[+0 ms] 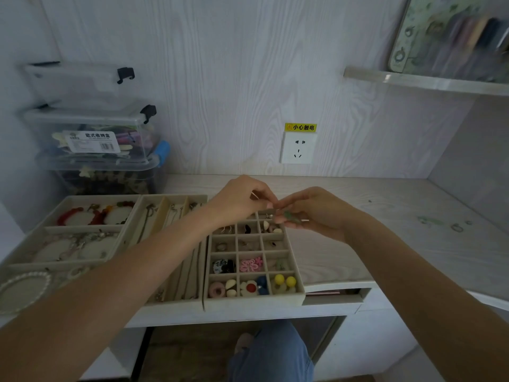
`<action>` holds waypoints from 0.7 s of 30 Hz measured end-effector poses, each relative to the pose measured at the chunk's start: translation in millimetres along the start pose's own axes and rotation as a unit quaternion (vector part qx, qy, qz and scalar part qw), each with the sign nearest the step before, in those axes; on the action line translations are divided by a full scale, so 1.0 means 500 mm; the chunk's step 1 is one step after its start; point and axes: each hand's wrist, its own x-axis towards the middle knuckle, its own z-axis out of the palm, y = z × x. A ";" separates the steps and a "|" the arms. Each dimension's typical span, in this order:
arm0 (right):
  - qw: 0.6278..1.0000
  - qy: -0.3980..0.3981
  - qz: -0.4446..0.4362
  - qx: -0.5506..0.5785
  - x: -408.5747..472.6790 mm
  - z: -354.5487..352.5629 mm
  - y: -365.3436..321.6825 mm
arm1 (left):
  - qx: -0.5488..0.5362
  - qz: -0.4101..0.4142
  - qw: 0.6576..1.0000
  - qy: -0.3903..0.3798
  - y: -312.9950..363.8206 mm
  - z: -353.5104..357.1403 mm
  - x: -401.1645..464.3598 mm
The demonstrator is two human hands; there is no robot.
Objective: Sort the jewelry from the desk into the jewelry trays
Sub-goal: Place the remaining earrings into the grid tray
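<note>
Sitting side by side on the desk [385,216] are three jewelry trays: a bracelet tray [41,230], a necklace tray [165,205] and a grid tray [292,296]; two hands meet above the grid tray's far end. Both the left hand [242,199] and right hand [316,210] pinch one small green earring [290,216] between them; it lies across, from 9 to 3 o'clock.

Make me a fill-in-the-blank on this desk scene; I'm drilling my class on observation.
1. Both hands, left hand and right hand, meet above the ____ tray.
2. The right hand pinches a small ____-coloured piece.
3. The two yellow balls lie in the tray's ____ row.
4. The wall socket sits under a ____ sticker.

Missing words: grid; green; front; yellow
</note>
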 end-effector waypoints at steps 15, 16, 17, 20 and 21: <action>0.992 0.059 -0.044 0.098 -0.032 0.048 0.001 | 0.040 -0.025 0.999 0.027 0.042 -0.002 -0.039; 0.993 0.066 -0.047 0.081 -0.037 0.048 -0.003 | 0.038 -0.023 0.999 0.022 0.045 -0.006 -0.042; 0.994 0.073 -0.051 0.066 -0.042 0.048 -0.007 | 0.035 -0.022 0.999 0.020 0.047 -0.011 -0.046; 0.993 0.091 -0.068 0.032 -0.054 0.051 -0.016 | 0.011 -0.026 0.999 0.024 0.053 -0.021 -0.059; 0.992 0.094 -0.076 0.027 -0.058 0.053 -0.018 | -0.005 -0.030 0.999 0.024 0.054 -0.024 -0.064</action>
